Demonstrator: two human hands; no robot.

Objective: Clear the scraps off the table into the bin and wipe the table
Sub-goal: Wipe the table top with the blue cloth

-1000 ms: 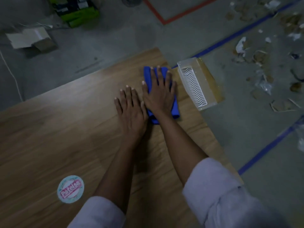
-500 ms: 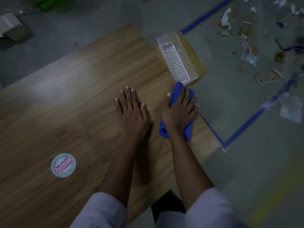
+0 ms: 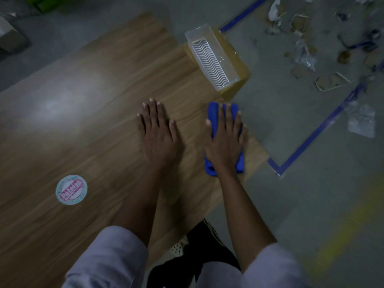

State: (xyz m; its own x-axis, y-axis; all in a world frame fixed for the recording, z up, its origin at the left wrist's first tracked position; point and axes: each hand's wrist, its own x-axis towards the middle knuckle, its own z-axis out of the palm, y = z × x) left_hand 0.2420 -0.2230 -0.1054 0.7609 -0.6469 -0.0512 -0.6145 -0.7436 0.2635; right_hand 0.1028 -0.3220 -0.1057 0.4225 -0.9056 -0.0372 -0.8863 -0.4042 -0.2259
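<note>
Fingers (image 3: 227, 119) press cloth (image 3: 212, 110) by table (image 3: 99, 142) edge

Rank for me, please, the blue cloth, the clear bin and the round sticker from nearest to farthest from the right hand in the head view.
1. Blue cloth: under the right hand, near the table edge.
2. Clear bin: ahead of the hand.
3. Round sticker: far left on the table.

right hand (image 3: 225, 142) flat on cloth (image 3: 214, 109) near table (image 3: 83, 113) right edge, left hand (image 3: 159, 134) on table beside it, bin (image 3: 209, 57) beyond, sticker (image 3: 71, 189) far left
</note>
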